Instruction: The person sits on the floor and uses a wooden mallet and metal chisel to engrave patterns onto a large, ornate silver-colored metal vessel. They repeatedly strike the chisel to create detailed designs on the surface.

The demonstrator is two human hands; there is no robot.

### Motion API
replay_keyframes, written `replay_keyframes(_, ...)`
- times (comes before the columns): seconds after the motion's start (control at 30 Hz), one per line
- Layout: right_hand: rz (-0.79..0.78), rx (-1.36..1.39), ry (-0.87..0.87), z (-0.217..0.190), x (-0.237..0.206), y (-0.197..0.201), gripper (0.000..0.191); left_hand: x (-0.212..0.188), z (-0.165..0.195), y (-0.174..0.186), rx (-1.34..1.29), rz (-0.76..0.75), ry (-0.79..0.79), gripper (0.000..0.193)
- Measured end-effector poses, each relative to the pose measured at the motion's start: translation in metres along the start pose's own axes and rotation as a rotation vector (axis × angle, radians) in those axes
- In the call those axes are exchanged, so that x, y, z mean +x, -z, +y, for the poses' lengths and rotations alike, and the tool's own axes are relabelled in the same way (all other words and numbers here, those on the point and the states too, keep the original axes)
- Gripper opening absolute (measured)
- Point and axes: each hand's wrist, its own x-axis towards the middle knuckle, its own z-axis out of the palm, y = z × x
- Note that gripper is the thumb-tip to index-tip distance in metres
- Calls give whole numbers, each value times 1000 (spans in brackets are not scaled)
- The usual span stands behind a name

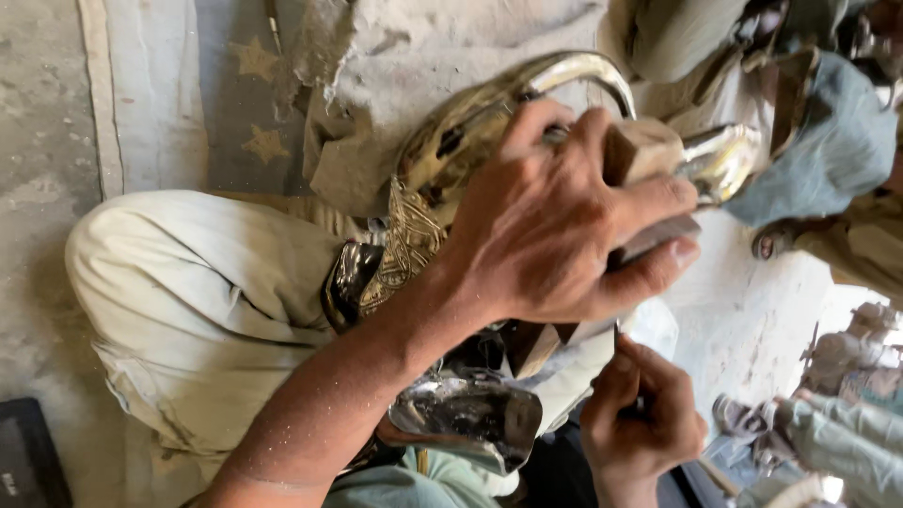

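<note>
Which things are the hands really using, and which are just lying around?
In use:
left hand gripping a wooden block
shiny curved metal piece
right hand pinching a small tool, too hidden to name

Lying about:
grey cloth
dark flat object

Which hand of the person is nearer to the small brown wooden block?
The left hand is nearer: its grip is wrapped around the small brown wooden block, pressing it on the shiny curved metal piece. The right hand is lower, apart from the block.
</note>
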Motion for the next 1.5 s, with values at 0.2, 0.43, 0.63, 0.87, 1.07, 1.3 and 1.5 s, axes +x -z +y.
replay_keyframes(0.2,70,145,-89,2,13,-1,13,-4,0,0,21,-39,11,64)
replay_keyframes(0.43,-3,-8,-96,-12,10,0,11,-3,0,-4,2,33,25,62)
replay_keyframes(0.63,-6,29,-22,9,-4,8,10,-5,0,-4,-22,-14,5,66)
replay_keyframes(0.87,30,126,-22,2,19,1,11,-7,-1,-6,-22,-19,18,58)
replay_keyframes(1.07,-8,264,-307,1,-10,27,29,1,-2,1,-94,-30,-13,59)
replay_keyframes(1.3,-44,192,-184,8,-54,10,31,-1,5,10,-99,-9,-28,53)
replay_keyframes(1.5,44,28,-72,7,-52,1,29,1,8,15,-79,-4,-18,51)
